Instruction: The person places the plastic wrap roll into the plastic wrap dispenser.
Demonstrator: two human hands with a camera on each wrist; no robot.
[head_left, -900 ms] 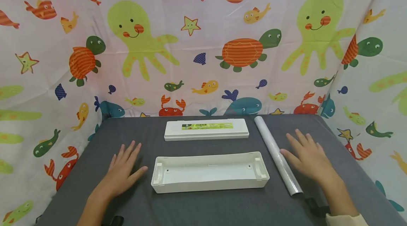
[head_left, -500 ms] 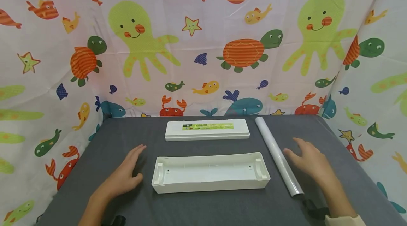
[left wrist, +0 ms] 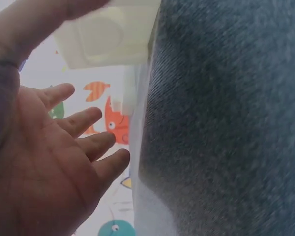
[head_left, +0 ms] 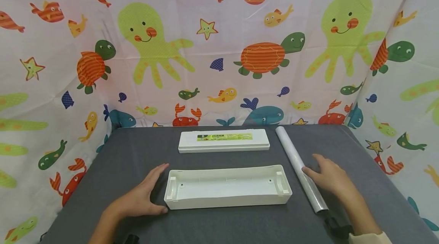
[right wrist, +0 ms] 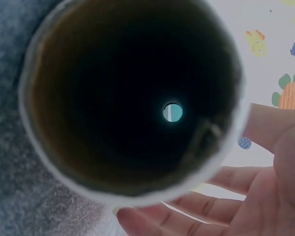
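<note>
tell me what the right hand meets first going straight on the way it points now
Most likely the white roll; it lies just ahead of the right hand, though whether they already touch is unclear.

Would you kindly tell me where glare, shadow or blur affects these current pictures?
Head view: mostly sharp, with a pale sheen along the roll. Left wrist view: the left hand looks dim, the white tray pale and soft-edged. Right wrist view: the roll's interior is nearly black, its near rim blurred, the patterned curtain washed out.
</note>
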